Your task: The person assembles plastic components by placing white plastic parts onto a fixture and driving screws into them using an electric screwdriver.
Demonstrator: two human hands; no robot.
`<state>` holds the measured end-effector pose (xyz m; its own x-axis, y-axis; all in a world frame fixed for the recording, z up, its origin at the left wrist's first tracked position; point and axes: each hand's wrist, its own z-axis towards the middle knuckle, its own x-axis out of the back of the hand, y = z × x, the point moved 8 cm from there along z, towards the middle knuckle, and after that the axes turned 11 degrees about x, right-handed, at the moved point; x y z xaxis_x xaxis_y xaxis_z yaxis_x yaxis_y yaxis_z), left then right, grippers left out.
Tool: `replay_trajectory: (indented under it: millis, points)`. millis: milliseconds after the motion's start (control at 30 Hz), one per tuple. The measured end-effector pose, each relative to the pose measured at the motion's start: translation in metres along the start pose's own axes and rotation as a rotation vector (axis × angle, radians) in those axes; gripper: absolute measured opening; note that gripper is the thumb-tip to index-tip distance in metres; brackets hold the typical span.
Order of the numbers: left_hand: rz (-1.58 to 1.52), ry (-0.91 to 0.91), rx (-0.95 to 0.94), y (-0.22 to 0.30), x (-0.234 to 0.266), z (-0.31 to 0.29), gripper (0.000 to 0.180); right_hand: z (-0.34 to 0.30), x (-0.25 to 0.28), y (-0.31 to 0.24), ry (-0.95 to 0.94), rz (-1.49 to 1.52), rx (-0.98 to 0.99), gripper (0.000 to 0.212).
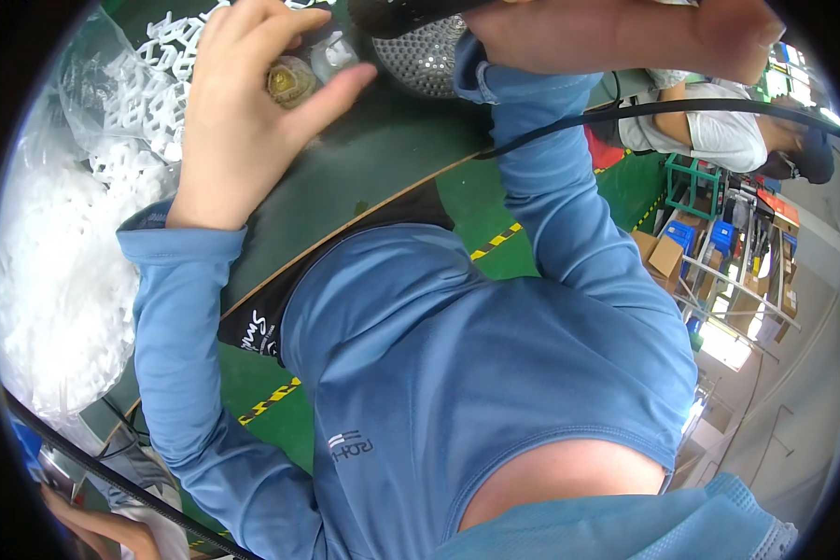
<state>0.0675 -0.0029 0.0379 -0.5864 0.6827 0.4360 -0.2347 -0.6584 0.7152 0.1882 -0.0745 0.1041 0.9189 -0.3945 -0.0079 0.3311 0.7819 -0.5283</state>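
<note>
My left hand (252, 112) is above the dark green tabletop (383, 140), thumb spread away from the fingers. In the gap between thumb and fingers is a small round clear piece (291, 82) with a yellowish centre; I see no grip on it. Just beyond the thumb lies a small whitish translucent piece (333, 56). My right hand (625, 42), at the top edge, is partly cut off. A black tool (411, 13), its kind unclear, runs into that hand, which seems closed on it. Under the tool sits a round perforated metal disc (422, 61).
On the left, a clear plastic bag (65, 271) bulges with white pieces. Loose white plastic lattice pieces (149, 103) lie beside it. Black cables (625, 112) cross near both sides. Other people (728, 131) are at right and lower left. Shelving with boxes (728, 252) stands at right.
</note>
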Motion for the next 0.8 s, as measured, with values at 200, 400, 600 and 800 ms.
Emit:
replay_trajectory:
  millis: [200,400,600,800]
  points:
    - [0.002,0.001,0.032,0.004,0.006,0.001,0.025,0.0,0.002,-0.005,0.007,-0.016,0.019,0.052]
    - [0.047,-0.001,-0.02,0.004,0.005,0.0,0.018,0.0,0.001,-0.008,0.012,-0.026,0.031,0.05]
    - [0.068,0.001,-0.061,0.008,0.005,0.001,0.017,0.001,-0.001,-0.01,0.014,-0.028,0.04,0.048]
    - [0.082,-0.016,-0.03,0.007,0.003,0.0,0.027,0.0,-0.003,-0.012,0.015,-0.036,0.046,0.046]
